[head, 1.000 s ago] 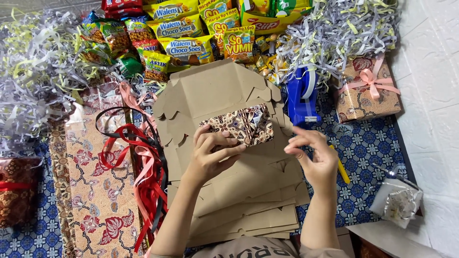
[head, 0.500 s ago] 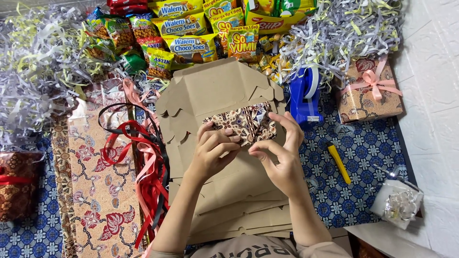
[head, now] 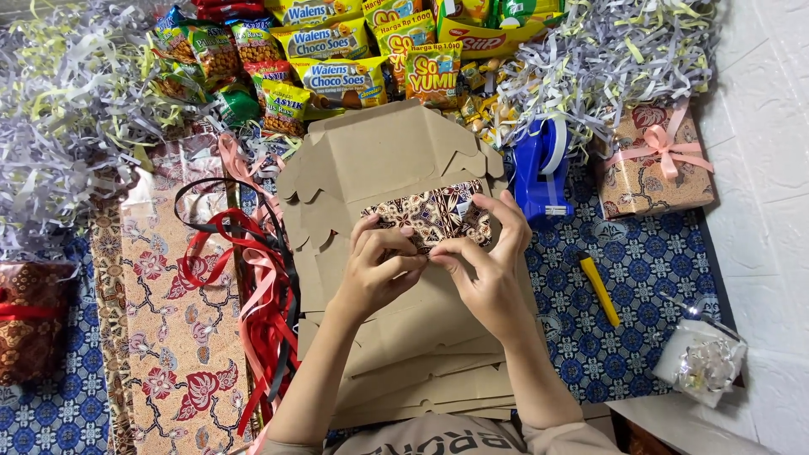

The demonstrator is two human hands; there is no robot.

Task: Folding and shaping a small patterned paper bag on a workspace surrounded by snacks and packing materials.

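Observation:
A small packet wrapped in brown patterned paper (head: 430, 212) lies on a stack of flat brown cardboard box blanks (head: 379, 160). My left hand (head: 379, 271) grips the packet's near left edge. My right hand (head: 489, 261) holds its near right edge, fingers curled over the right end and thumb pressing the paper where both hands meet.
Red, pink and black ribbons (head: 253, 270) lie left of the cardboard beside floral wrapping paper (head: 168, 320). A blue tape dispenser (head: 539, 173), a yellow cutter (head: 599, 289), a wrapped gift with a pink bow (head: 653, 160), snack packets (head: 337, 50) and shredded paper (head: 67, 109) surround it.
My right hand has come in from the right of the cardboard onto the packet, joining my left hand at its near edge. The left hand has stayed on the packet.

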